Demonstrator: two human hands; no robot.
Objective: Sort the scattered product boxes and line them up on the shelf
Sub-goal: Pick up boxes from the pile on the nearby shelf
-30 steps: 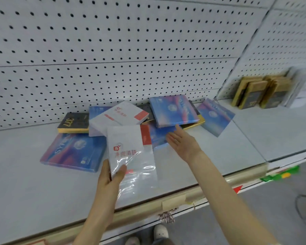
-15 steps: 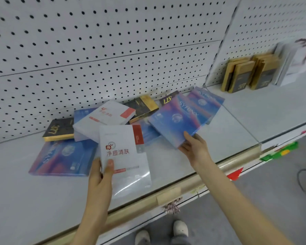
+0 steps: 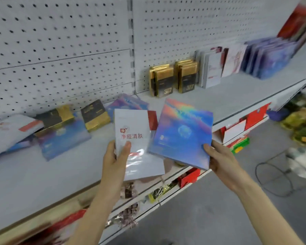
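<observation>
Left grip (image 3: 116, 160) grasps white box (image 3: 135, 124), right grip (image 3: 219, 160) blue box (image 3: 182, 131); stand each upright among matching sorted rows (image 3: 214, 68) along shelf (image 3: 237, 96) back edge.

Glossy iridescent blue box (image 3: 182, 133); matt shelf (image 3: 42, 174)

Black cable (image 3: 255, 175) looped on grey floor (image 3: 210, 218), white pegboard (image 3: 60, 41) behind

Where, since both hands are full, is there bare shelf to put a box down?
Bare: the front of the grey metal shelf, between the scattered flat boxes and its edge; also the right bay before the upright gold-and-black boxes. Crowded: the back left along the white pegboard, and the right back row.
</observation>
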